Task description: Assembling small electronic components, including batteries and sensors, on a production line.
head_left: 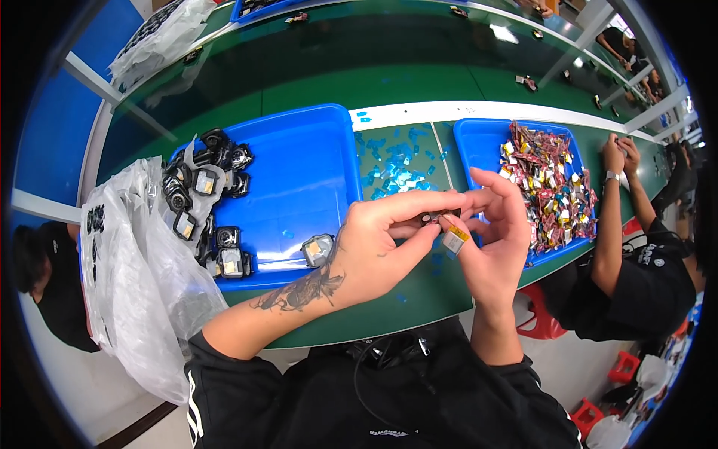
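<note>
Above the green bench my two hands meet in front of me, fingers bent around one small electronic assembly. My left hand [381,243] pinches its dark part, a small circuit board [429,218] mostly covered by the fingers. My right hand [495,243] grips the same assembly from the other side, thumb against it. A small silver pouch battery [454,241] with yellow tape at one end hangs below the fingertips. How the battery joins the board is hidden.
A blue tray [299,123] at left holds black plastic housings [204,181] beside a plastic bag [142,262]. The right blue tray [467,135] is heaped with circuit boards with batteries [553,187]. Blue film scraps [404,161] lie between. A co-worker [636,277] sits at right.
</note>
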`<state>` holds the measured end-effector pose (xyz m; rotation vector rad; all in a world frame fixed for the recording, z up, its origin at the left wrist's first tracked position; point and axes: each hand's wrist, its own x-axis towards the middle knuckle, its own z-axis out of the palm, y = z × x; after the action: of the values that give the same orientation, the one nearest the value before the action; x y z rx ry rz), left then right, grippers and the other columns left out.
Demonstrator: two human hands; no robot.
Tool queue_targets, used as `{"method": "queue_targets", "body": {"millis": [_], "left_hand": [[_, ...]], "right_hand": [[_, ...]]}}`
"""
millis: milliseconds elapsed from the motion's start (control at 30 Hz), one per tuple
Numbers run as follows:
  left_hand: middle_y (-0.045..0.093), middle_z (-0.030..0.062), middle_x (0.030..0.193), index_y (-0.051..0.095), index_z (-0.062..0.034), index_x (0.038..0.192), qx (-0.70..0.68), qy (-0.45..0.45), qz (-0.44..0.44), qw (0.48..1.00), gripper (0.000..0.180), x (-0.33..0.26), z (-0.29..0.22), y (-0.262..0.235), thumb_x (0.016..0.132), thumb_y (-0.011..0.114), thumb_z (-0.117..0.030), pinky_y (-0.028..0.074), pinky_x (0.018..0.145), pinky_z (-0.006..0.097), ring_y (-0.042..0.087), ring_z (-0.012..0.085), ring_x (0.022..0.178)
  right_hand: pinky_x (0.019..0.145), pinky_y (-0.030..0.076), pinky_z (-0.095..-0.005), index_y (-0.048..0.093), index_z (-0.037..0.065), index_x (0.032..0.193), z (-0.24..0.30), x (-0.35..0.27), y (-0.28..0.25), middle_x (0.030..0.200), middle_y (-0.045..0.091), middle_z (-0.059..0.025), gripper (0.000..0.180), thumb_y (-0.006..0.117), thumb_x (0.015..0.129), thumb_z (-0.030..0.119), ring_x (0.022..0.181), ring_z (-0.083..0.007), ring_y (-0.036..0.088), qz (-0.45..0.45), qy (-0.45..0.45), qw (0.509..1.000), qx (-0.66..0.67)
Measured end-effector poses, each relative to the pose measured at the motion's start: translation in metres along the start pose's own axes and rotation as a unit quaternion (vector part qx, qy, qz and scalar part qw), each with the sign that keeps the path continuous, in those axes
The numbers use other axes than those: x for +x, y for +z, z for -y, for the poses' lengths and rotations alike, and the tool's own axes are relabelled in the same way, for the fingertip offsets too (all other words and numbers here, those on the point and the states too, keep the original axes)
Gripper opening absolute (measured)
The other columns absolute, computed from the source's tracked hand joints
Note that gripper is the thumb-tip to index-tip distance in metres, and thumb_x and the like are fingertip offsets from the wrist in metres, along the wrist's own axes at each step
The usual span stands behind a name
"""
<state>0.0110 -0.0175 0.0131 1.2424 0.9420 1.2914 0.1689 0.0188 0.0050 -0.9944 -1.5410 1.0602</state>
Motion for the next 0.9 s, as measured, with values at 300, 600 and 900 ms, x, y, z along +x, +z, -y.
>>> {"method": "queue_targets", "body": {"millis": [300, 600, 900], "left_hand": [[0.050, 0.0204, 0.138, 0.033, -0.0075, 0.149, -0.030, -0.032, -0.035, 0.998, 0.066, -0.002, -0.007, -0.011, 0.090, 0.058, 0.006, 0.053, 0.086, 0.029, 0.061, 0.0167, 0.112], [0.062, 0.0102, 0.070, 0.062, -0.0030, 0.097, 0.802, 0.134, -0.133, 0.566, 0.035, -0.082, -0.028, -0.116, 0.075, 0.079, -0.024, 0.048, 0.060, 0.041, 0.063, 0.0303, 0.068], [0.064, 0.0130, 0.083, 0.058, -0.0045, 0.097, 0.773, -0.006, -0.109, 0.624, 0.038, -0.135, -0.038, -0.125, 0.071, 0.081, -0.019, 0.047, 0.061, 0.043, 0.062, 0.0339, 0.074]], "right_hand": [[0.073, 0.054, -0.0203, 0.054, 0.001, 0.123, 0.005, 0.020, 0.004, 0.093, 0.058, -0.0009, 0.047, 0.067, 0.079, -0.010, 0.088, -0.0078, 0.060, 0.111, 0.053, 0.992, 0.026], [0.062, 0.049, -0.0244, 0.062, -0.002, 0.105, -0.079, 0.228, 0.031, 0.086, 0.071, -0.0065, 0.033, 0.077, 0.079, 0.012, 0.072, -0.0115, 0.063, 0.186, 0.163, 0.964, -0.100], [0.079, 0.053, -0.0348, 0.069, 0.000, 0.099, -0.115, 0.240, 0.025, 0.091, 0.070, -0.0131, 0.042, 0.084, 0.070, 0.027, 0.087, -0.0247, 0.068, 0.076, 0.031, 0.945, -0.318]]}}
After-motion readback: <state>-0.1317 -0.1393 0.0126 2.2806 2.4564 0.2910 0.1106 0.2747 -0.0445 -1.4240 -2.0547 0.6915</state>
